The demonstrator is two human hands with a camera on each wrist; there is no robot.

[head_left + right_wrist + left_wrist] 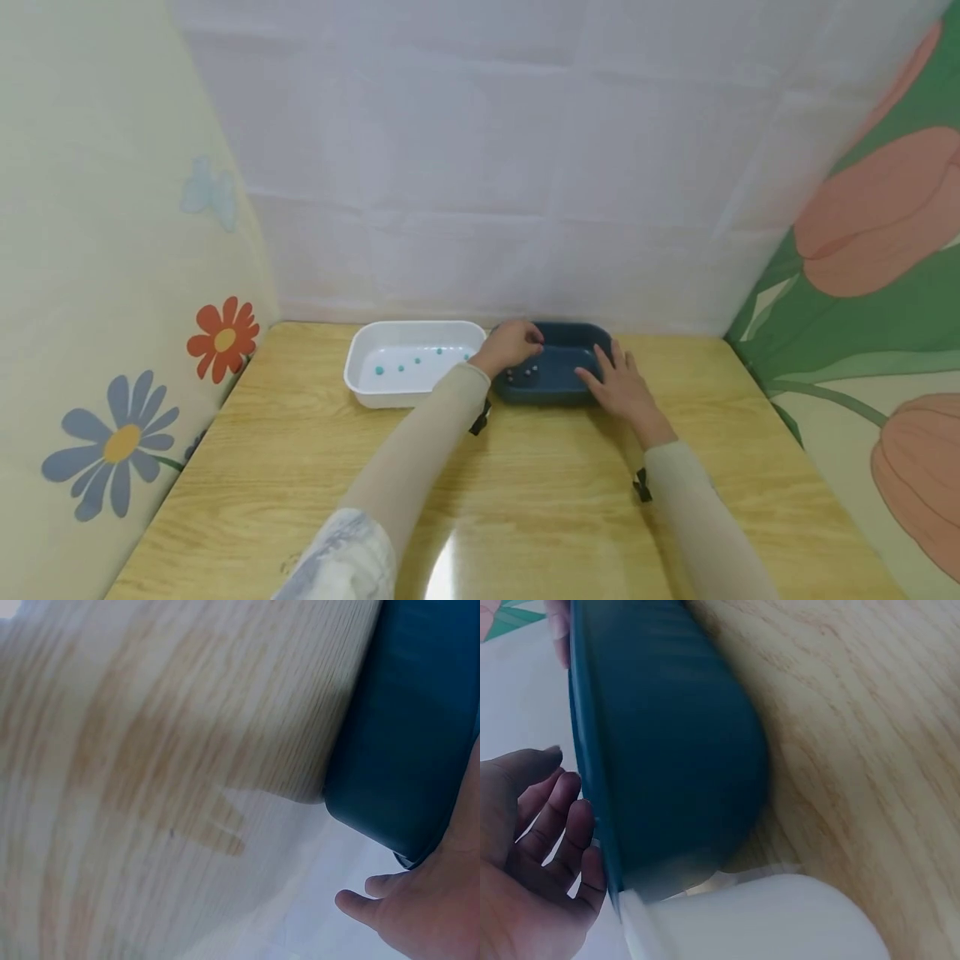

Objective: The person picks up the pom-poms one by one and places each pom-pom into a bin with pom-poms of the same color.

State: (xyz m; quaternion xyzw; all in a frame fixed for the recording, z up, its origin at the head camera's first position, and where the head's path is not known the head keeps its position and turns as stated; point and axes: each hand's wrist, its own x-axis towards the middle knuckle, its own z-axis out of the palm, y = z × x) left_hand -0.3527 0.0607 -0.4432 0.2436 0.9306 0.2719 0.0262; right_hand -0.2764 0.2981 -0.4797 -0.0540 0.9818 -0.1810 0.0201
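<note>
A dark blue tray (570,367) stands on the table with several small greyish beads (527,372) at its left end. My left hand (513,346) is over that end, fingers loosely bent. In the left wrist view its thumb (536,765) sits close to the fingertips, and no bead shows between them. My right hand (622,387) lies at the tray's right end with its fingers spread, touching the rim. The right wrist view shows that hand (442,907) at the tray's corner. To the left, a white tray (360,387) holds several teal beads (417,361).
Both trays stand side by side at the back of the wooden table (525,500), near a white cloth (480,167). Flower-patterned cloths hang at the left (90,292) and right (862,350). A small black piece (480,418) shows under the left wrist.
</note>
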